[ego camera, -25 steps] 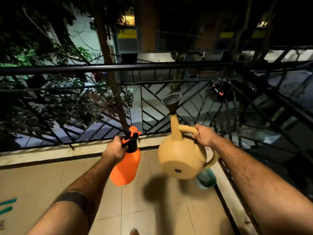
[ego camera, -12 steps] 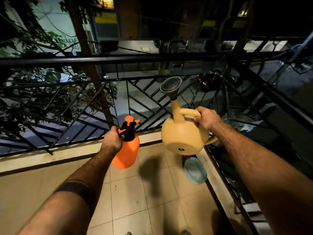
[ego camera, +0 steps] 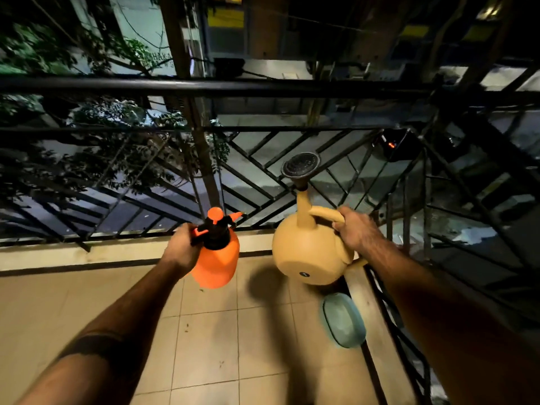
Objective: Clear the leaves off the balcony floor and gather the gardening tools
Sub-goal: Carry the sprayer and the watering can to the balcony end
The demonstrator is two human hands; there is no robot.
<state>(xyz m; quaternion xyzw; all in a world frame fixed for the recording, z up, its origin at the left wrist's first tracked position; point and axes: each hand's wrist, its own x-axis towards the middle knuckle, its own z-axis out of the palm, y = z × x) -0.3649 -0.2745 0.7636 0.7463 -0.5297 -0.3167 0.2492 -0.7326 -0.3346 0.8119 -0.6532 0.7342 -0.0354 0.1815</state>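
Note:
My left hand [ego camera: 182,248] grips the black pump head of an orange spray bottle [ego camera: 217,260], held up above the tiled balcony floor [ego camera: 210,346]. My right hand [ego camera: 355,228] grips the top handle of a round tan watering can [ego camera: 309,252], whose dark rose points up towards the railing. Both tools hang in the air side by side near the balcony's far right corner. No leaves show on the tiles in view.
A teal oval tray [ego camera: 343,323] lies on the floor by the right kerb, below the watering can. A black metal railing [ego camera: 263,89] runs along the front and the right side, above a low cream kerb [ego camera: 87,254]. Trees and a street lie beyond.
Both hands have kept their grip on the tools. The bottle and the can have come a little closer to the corner, and the teal tray now shows fully below the can.

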